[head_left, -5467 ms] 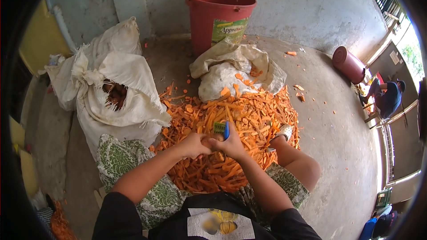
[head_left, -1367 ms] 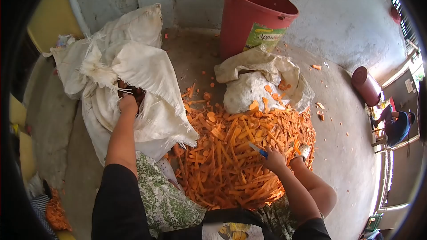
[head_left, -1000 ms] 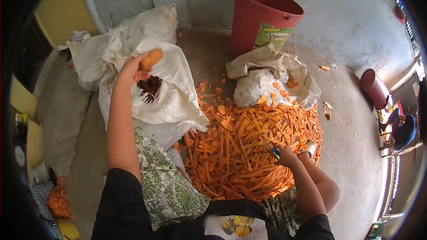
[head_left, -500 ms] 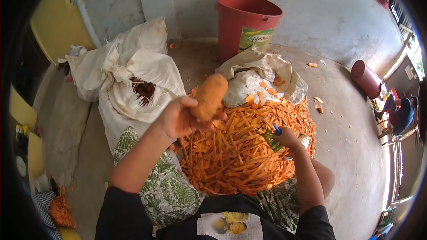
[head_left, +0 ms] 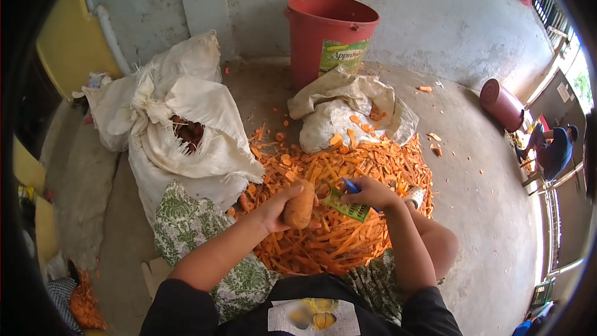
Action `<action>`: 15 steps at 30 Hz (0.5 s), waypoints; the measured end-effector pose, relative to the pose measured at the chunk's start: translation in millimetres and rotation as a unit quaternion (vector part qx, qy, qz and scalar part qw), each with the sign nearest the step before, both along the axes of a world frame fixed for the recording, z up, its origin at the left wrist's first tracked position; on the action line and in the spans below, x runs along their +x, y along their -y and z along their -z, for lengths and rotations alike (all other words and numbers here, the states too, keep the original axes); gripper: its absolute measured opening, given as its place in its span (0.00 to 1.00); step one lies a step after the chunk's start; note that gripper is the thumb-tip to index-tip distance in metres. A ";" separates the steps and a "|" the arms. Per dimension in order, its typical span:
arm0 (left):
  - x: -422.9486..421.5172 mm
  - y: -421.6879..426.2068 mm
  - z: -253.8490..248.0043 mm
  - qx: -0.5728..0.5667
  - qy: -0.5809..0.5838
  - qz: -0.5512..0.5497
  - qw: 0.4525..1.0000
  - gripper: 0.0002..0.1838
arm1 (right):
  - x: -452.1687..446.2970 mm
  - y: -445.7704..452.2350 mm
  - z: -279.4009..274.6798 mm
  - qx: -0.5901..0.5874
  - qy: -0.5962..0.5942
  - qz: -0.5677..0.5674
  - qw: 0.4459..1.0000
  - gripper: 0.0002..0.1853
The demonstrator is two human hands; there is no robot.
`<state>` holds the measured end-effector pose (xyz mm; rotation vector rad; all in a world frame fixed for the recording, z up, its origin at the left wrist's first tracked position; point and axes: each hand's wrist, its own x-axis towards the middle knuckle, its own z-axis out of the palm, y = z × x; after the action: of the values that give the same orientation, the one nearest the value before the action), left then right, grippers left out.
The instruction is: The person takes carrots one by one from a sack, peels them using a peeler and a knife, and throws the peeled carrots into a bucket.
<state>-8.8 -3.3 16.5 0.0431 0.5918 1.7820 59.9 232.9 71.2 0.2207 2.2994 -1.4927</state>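
Note:
My left hand (head_left: 281, 209) is wrapped round a thick orange carrot (head_left: 300, 204), held upright with some brown on its skin. Close by on the right, my right hand (head_left: 371, 195) grips a peeler (head_left: 353, 207) that has a flat green slotted body and a blue handle. A small gap separates the peeler from the carrot. Under both hands spreads a big heap of orange peelings (head_left: 311, 246), long strips mixed with round cut ends, lying between my legs.
A white woven sack (head_left: 186, 168) with a torn opening showing reddish-brown roots stands left. Beyond the heap lie a crumpled sack (head_left: 348, 112) and a red bin (head_left: 329, 37). A maroon bucket (head_left: 499, 106) lies tipped at right, near a seated person (head_left: 555, 152).
My left hand has lowered the carrot towards me and turned it more upright. My right hand has brought the peeler leftward, close to the carrot.

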 end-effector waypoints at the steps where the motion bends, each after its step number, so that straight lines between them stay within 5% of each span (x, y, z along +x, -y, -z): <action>1: -2.0 0.6 3.9 0.011 -0.002 0.004 1.000 0.26 | -3.4 -1.0 5.3 0.048 0.009 -0.043 0.998 0.17; 3: -5.9 -0.5 8.6 -0.010 -0.013 -0.005 1.000 0.26 | -6.7 -2.2 14.0 0.095 0.019 -0.083 0.992 0.17; 6: -13.9 -4.8 19.6 -0.037 -0.025 -0.029 0.999 0.25 | -6.8 -5.2 21.4 0.004 -0.033 -0.030 0.999 0.16; 9: -19.5 -9.1 24.7 -0.082 -0.030 -0.109 0.990 0.24 | -6.4 -8.2 18.9 -0.257 0.041 0.204 0.944 0.14; 11: -24.5 -11.6 27.9 -0.111 -0.057 -0.198 0.972 0.23 | -6.7 3.2 27.0 -0.300 0.013 0.241 0.923 0.13; 15: -24.1 -14.8 35.9 -0.092 -0.103 -0.201 0.970 0.25 | -14.0 40.0 46.0 -0.340 -0.037 0.324 0.882 0.11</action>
<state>-32.9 11.4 -19.4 -0.0220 0.9689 2.1210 45.8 192.9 25.2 0.7856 1.6502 -2.5672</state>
